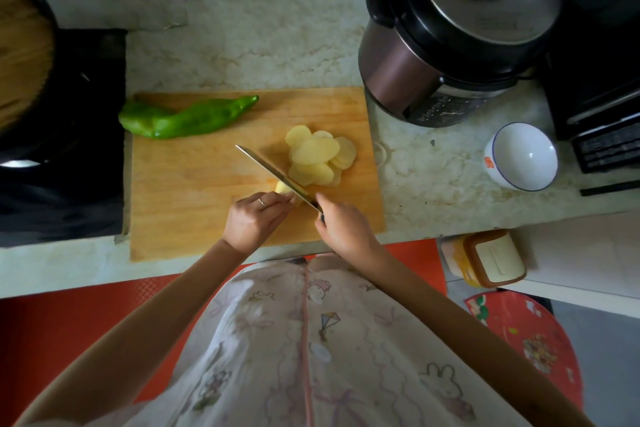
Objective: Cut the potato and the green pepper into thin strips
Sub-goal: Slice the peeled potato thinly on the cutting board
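Observation:
A wooden cutting board (pixel 194 191) lies on the marble counter. On its far left lies a whole green pepper (pixel 187 118). A pile of thin round potato slices (pixel 318 156) sits on the board's right half. My left hand (pixel 258 218) holds down the small remaining potato piece (pixel 283 188) with curled fingers. My right hand (pixel 341 224) grips the handle of a knife (pixel 273 172). Its blade runs diagonally up-left and rests against the potato piece, between that piece and the slice pile.
A dark pressure cooker (pixel 450 38) stands at the back right beside a black appliance (pixel 599 80). A white bowl (pixel 523 156) sits right of the board. A black stove with a pan (pixel 24 55) is on the left. The counter edge runs just below the board.

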A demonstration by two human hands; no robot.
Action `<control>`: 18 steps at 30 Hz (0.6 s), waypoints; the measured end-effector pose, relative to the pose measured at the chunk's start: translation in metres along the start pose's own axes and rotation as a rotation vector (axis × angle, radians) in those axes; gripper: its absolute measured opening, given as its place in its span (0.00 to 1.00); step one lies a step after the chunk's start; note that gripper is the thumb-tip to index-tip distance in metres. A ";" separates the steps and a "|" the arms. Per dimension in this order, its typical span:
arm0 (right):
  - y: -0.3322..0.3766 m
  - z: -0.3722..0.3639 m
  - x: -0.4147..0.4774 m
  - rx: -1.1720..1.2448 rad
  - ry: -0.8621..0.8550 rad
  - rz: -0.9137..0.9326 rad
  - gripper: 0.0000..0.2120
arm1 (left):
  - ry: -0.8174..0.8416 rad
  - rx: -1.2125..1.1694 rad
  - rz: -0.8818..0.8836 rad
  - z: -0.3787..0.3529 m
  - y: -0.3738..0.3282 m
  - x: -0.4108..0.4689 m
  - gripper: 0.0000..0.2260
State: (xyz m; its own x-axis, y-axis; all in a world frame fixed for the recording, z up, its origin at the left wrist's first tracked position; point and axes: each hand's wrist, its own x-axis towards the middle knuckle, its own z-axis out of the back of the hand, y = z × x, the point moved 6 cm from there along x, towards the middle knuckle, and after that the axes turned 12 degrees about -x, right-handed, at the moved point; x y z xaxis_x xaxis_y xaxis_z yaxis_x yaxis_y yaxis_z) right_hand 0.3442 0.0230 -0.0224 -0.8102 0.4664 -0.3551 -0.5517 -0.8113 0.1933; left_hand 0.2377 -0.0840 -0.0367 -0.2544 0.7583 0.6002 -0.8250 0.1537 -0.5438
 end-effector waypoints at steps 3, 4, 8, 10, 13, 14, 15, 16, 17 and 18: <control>-0.002 -0.003 0.002 -0.003 0.018 -0.018 0.15 | 0.002 0.026 -0.005 0.001 -0.002 0.002 0.03; -0.002 -0.004 0.002 -0.009 0.019 -0.021 0.15 | 0.000 0.035 -0.002 0.001 -0.002 0.003 0.02; -0.003 0.001 0.004 0.010 0.040 -0.040 0.11 | 0.006 0.035 -0.008 0.001 -0.003 0.002 0.02; -0.005 0.008 0.004 0.059 0.046 -0.054 0.03 | 0.018 0.034 -0.003 0.001 -0.002 0.001 0.02; -0.009 0.020 -0.008 0.066 -0.015 -0.083 0.06 | 0.051 0.034 0.008 0.000 -0.004 0.000 0.04; -0.011 0.025 -0.013 0.053 -0.051 -0.086 0.05 | 0.062 0.033 0.016 0.001 -0.005 -0.001 0.04; -0.013 0.029 -0.019 0.035 -0.088 -0.081 0.03 | 0.060 0.027 0.040 0.003 -0.006 -0.002 0.05; -0.016 0.035 -0.024 0.010 -0.134 -0.071 0.04 | 0.031 0.012 0.091 0.008 -0.007 -0.002 0.06; -0.019 0.042 -0.028 -0.033 -0.190 -0.054 0.07 | -0.031 -0.012 0.175 0.016 -0.006 -0.001 0.08; -0.022 0.051 -0.031 -0.102 -0.249 -0.036 0.09 | -0.128 -0.047 0.286 0.027 -0.005 0.000 0.09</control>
State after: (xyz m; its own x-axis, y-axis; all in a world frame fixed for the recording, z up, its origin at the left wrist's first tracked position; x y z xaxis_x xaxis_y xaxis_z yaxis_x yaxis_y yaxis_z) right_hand 0.3713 0.0445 0.0304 -0.8213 0.5573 -0.1218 -0.5682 -0.8182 0.0874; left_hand 0.2285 -0.1019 -0.0181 -0.5363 0.6897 0.4865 -0.6875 -0.0227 -0.7258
